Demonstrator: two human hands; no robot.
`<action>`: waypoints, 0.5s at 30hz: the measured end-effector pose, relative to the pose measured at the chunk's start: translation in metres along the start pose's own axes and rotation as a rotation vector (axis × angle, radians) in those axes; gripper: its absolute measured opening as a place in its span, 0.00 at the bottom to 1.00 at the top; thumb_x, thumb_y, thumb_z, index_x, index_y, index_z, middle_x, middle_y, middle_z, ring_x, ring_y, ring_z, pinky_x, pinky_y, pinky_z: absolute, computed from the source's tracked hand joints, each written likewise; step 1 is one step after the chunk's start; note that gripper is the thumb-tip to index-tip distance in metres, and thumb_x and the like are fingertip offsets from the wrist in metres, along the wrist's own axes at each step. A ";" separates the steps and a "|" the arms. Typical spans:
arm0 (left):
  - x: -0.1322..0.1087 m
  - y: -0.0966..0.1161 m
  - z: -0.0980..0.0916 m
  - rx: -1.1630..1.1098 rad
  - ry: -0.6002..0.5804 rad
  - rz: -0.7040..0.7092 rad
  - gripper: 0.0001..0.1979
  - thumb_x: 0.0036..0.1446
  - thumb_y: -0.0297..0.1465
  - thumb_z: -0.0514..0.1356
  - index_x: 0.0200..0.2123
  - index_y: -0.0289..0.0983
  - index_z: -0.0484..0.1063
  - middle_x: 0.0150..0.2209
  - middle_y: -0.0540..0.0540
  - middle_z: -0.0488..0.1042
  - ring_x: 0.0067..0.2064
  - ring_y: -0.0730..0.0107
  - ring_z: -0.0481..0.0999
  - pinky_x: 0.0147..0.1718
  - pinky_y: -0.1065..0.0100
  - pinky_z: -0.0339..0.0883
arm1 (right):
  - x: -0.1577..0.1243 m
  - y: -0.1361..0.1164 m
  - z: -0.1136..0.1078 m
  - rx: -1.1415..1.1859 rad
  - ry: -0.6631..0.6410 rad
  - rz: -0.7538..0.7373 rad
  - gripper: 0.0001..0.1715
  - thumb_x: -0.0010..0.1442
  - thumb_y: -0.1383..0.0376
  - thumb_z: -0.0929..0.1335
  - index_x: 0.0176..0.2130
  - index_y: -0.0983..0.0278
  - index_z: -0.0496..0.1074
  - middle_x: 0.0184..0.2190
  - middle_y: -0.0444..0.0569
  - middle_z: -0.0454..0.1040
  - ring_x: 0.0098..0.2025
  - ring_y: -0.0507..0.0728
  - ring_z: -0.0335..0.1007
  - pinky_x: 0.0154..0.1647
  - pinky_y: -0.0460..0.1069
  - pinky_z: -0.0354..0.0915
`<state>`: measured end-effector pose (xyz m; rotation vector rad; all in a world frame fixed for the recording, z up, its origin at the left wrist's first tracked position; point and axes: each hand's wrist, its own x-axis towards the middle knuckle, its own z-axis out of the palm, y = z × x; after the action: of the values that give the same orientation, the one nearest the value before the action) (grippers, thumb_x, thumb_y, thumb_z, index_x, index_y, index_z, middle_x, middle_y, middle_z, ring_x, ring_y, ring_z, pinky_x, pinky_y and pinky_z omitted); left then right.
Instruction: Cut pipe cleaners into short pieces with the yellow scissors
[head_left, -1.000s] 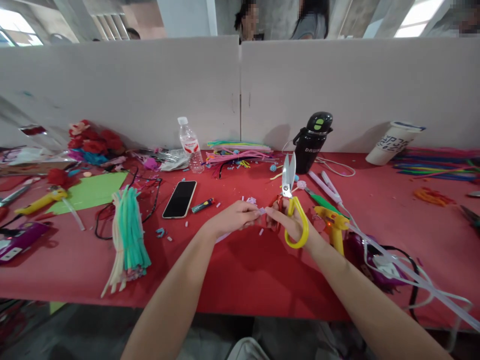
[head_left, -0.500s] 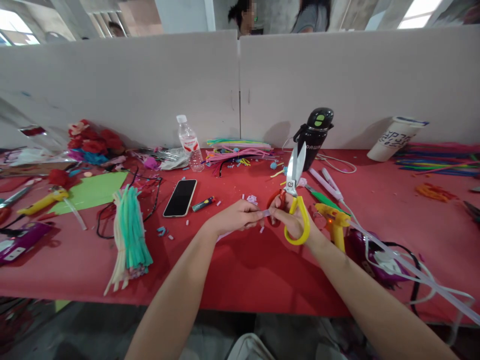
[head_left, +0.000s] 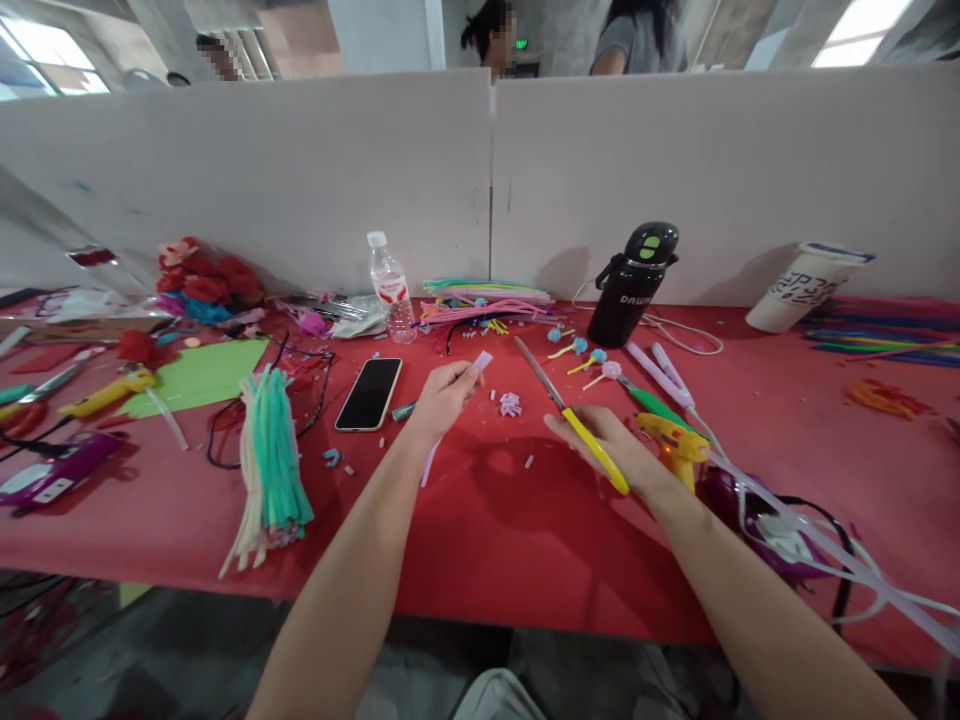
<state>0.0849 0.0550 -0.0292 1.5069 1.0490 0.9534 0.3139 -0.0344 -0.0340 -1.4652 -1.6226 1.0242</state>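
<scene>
Scissors (head_left: 568,418) with yellow handles sit in the right hand (head_left: 600,440), seen from the head camera. The fingers of that hand are curled around the handles, low over the red tabletop (head_left: 487,540). The blades are shut and point up and to the left.

The left hand (head_left: 442,395) is a bit to the left, apart from the right hand. Its fingers are pressed together, pinching a small purple piece (head_left: 482,360). The piece sticks out past the fingertips, above the tabletop and near the tips of the blades, not touching them.

A little pile of purple bits (head_left: 510,404) lies on the tabletop between the two hands. A black phone (head_left: 369,393) lies flat just left of the left hand. A yellow glue gun (head_left: 675,445) stands just right of the right hand. Far left lies a bunch of green and white fuzzy sticks (head_left: 271,455). At the back, by the white wall, stand a water bottle (head_left: 390,287) and a black flask (head_left: 634,284).
</scene>
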 end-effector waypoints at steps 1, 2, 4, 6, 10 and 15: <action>0.001 -0.001 -0.002 -0.039 0.024 0.006 0.14 0.58 0.40 0.54 0.28 0.36 0.65 0.19 0.56 0.51 0.20 0.79 0.50 0.21 0.74 0.44 | 0.000 0.003 0.001 -0.028 -0.031 -0.013 0.27 0.56 0.46 0.67 0.24 0.62 0.56 0.19 0.38 0.52 0.22 0.48 0.48 0.21 0.46 0.46; 0.001 -0.002 -0.002 -0.069 0.041 0.009 0.14 0.58 0.40 0.54 0.28 0.36 0.65 0.19 0.56 0.50 0.20 0.80 0.49 0.20 0.74 0.44 | -0.001 0.005 0.002 -0.055 -0.051 -0.030 0.27 0.56 0.46 0.67 0.23 0.62 0.56 0.20 0.38 0.52 0.22 0.48 0.47 0.21 0.46 0.46; 0.001 -0.002 -0.002 -0.103 0.054 0.012 0.13 0.58 0.39 0.55 0.28 0.36 0.65 0.19 0.56 0.51 0.20 0.80 0.50 0.20 0.74 0.44 | -0.001 0.008 0.005 -0.099 -0.069 -0.061 0.27 0.56 0.46 0.68 0.23 0.63 0.58 0.20 0.39 0.53 0.23 0.48 0.47 0.21 0.45 0.46; 0.000 -0.002 -0.001 -0.114 0.051 0.008 0.13 0.58 0.39 0.55 0.28 0.35 0.64 0.19 0.56 0.51 0.20 0.80 0.50 0.20 0.74 0.43 | -0.003 0.008 0.009 -0.133 -0.077 -0.072 0.26 0.55 0.46 0.68 0.24 0.63 0.60 0.21 0.39 0.55 0.23 0.48 0.49 0.22 0.45 0.46; -0.001 0.000 0.003 -0.097 0.031 -0.002 0.13 0.59 0.39 0.54 0.27 0.36 0.64 0.19 0.56 0.51 0.20 0.80 0.50 0.20 0.73 0.44 | -0.004 0.005 0.012 -0.165 -0.087 -0.056 0.26 0.55 0.46 0.68 0.25 0.64 0.62 0.21 0.40 0.59 0.23 0.49 0.51 0.21 0.45 0.48; -0.001 -0.001 0.007 -0.047 -0.020 0.026 0.13 0.58 0.38 0.54 0.27 0.35 0.65 0.18 0.55 0.53 0.20 0.80 0.51 0.21 0.72 0.45 | -0.003 0.008 0.015 -0.175 -0.093 -0.040 0.27 0.54 0.45 0.68 0.24 0.63 0.60 0.22 0.39 0.56 0.24 0.48 0.49 0.22 0.44 0.48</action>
<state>0.0911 0.0523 -0.0314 1.4919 0.9885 0.9721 0.3039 -0.0384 -0.0479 -1.5107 -1.8407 0.9602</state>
